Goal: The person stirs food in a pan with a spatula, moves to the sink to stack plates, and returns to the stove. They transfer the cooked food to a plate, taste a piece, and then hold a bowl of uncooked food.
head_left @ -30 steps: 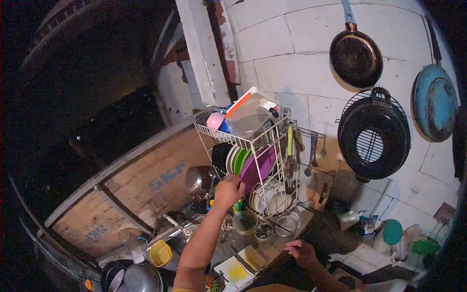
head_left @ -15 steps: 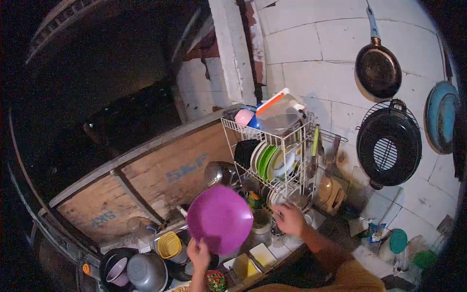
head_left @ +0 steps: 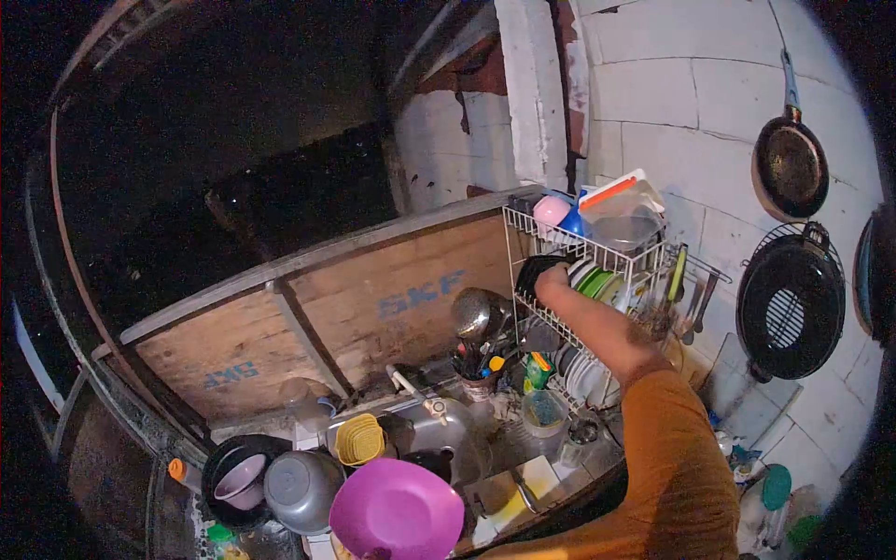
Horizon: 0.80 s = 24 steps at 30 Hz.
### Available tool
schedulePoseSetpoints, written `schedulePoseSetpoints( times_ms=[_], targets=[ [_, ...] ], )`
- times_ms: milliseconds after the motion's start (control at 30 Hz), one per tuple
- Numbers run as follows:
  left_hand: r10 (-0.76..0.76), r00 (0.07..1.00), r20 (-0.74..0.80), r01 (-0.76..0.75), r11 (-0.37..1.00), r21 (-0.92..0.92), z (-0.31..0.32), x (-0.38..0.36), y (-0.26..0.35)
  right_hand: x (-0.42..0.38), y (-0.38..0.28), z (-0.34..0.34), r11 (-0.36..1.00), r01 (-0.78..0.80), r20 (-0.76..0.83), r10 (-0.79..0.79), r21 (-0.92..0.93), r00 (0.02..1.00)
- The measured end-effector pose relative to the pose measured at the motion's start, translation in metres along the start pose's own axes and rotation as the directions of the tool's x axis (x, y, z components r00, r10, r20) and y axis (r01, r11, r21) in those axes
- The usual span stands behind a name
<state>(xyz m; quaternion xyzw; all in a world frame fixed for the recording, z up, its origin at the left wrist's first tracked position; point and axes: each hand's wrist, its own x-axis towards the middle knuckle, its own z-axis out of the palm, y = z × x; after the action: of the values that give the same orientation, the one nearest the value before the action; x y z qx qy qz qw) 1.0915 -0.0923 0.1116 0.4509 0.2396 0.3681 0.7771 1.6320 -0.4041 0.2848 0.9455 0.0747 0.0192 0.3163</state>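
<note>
A purple plate (head_left: pixel 397 509), squarish with rounded corners, is held low in front of me. Only a bit of my left hand (head_left: pixel 378 554) shows, at the plate's bottom edge; the rest is out of frame. My right arm stretches to the white wire dish rack (head_left: pixel 571 245), and my right hand (head_left: pixel 553 283) is at the black plates (head_left: pixel 532 271) on its middle tier. Its fingertips are hidden among them, so I cannot tell whether they grip one. Beside the hand stand white and green plates (head_left: pixel 602 286) on edge.
Left of the purple plate sit a grey pot (head_left: pixel 303 490), a black basin (head_left: pixel 238 467) and yellow baskets (head_left: pixel 360 440). Behind it lies a metal sink (head_left: pixel 457 425) with a tap (head_left: pixel 435 407). A knife (head_left: pixel 525 492) rests on a cutting board (head_left: pixel 504 504). Pans (head_left: pixel 791 168) hang on the wall.
My right hand has moved from above the counter up to the black plates in the rack. The purple plate has come down and nearer, uncovering the sink. The view has shifted left.
</note>
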Motion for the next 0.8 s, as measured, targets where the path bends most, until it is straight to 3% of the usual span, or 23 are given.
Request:
schedulePoseSetpoints(
  times_ms=[67, 100, 133, 200, 233, 367, 433, 467, 500, 533, 567, 600, 667, 700, 733, 767, 800],
  targets=[
    [-0.034, 0.999, 0.026, 0.032, 0.997, 0.077, -0.018, 0.002, 0.009, 0.025, -0.002, 0.019, 0.998, -0.049, -0.029, 0.047, -0.041, 0.998],
    [-0.078, 0.996, -0.034, 0.08, 0.995, 0.064, -0.069, 0.024, -0.031, 0.013, 0.0, 0.01, 0.995, -0.098, -0.105, 0.099, 0.014, 0.99],
    [-0.08, 0.996, -0.03, 0.082, 0.994, 0.068, -0.063, 0.021, -0.016, 0.007, 0.005, 0.003, 0.995, -0.1, -0.1, 0.101, 0.016, 0.99],
    [-0.06, 0.998, -0.003, 0.059, 0.966, 0.252, -0.046, 0.007, 0.021, -0.006, 0.018, -0.003, 0.995, -0.051, -0.095, 0.059, 0.085, 0.994],
    [-0.129, 0.991, -0.046, 0.133, 0.988, 0.075, -0.036, 0.005, 0.031, -0.012, 0.016, 0.003, 0.996, -0.088, -0.265, 0.089, 0.015, 0.96],
    [-0.085, 0.996, 0.001, 0.084, 0.988, 0.128, -0.052, 0.022, 0.024, -0.039, 0.023, -0.008, 1.0, 0.012, -0.212, -0.008, 0.017, 0.977],
    [0.126, 0.96, 0.25, -0.245, 0.809, 0.534, -0.071, 0.036, 0.004, -0.055, 0.027, -0.013, 0.998, 0.044, -0.254, -0.034, 0.033, 0.967],
    [0.124, 0.959, 0.256, -0.247, 0.809, 0.534, -0.075, 0.043, -0.006, -0.065, 0.028, -0.017, 0.995, 0.084, -0.304, -0.067, 0.045, 0.95],
    [0.031, 0.967, 0.254, -0.109, 0.947, 0.301, -0.077, 0.05, -0.014, -0.074, 0.031, -0.016, 0.989, 0.126, -0.425, -0.083, 0.074, 0.901],
    [-0.062, 0.96, 0.272, 0.051, 0.998, 0.048, -0.081, 0.059, -0.029, -0.082, 0.034, -0.017, 0.989, 0.126, -0.422, -0.084, 0.073, 0.903],
    [0.258, 0.862, 0.437, -0.452, 0.782, 0.429, -0.071, 0.063, -0.033, -0.092, 0.037, -0.02, 0.981, 0.18, -0.459, -0.129, 0.069, 0.879],
    [-0.099, 0.969, 0.225, 0.108, 0.994, -0.03, -0.067, 0.055, -0.035, -0.102, 0.037, -0.025, 0.97, 0.235, -0.495, -0.174, 0.064, 0.852],
    [-0.171, 0.968, 0.183, 0.198, 0.97, -0.139, -0.045, 0.045, -0.028, -0.123, 0.042, -0.032, 0.956, 0.277, -0.547, -0.18, 0.1, 0.817],
    [0.314, 0.871, 0.379, -0.444, 0.833, 0.331, -0.063, 0.063, -0.049, -0.129, 0.046, -0.032, 0.915, 0.367, -0.623, -0.188, 0.17, 0.759],
    [0.485, 0.505, 0.715, -0.854, 0.158, 0.496, -0.081, 0.079, -0.067, -0.133, 0.048, -0.03, 0.858, 0.461, -0.695, -0.189, 0.228, 0.694],
    [0.289, 0.867, 0.405, -0.416, 0.868, 0.272, -0.054, 0.065, -0.052, -0.144, 0.048, -0.033, 0.784, 0.57, -0.776, -0.193, 0.247, 0.601],
    [-0.191, 0.946, 0.261, 0.259, 0.931, -0.257, -0.021, 0.053, -0.032, -0.155, 0.046, -0.037, 0.773, 0.587, -0.775, -0.21, 0.242, 0.596]
  ],
)
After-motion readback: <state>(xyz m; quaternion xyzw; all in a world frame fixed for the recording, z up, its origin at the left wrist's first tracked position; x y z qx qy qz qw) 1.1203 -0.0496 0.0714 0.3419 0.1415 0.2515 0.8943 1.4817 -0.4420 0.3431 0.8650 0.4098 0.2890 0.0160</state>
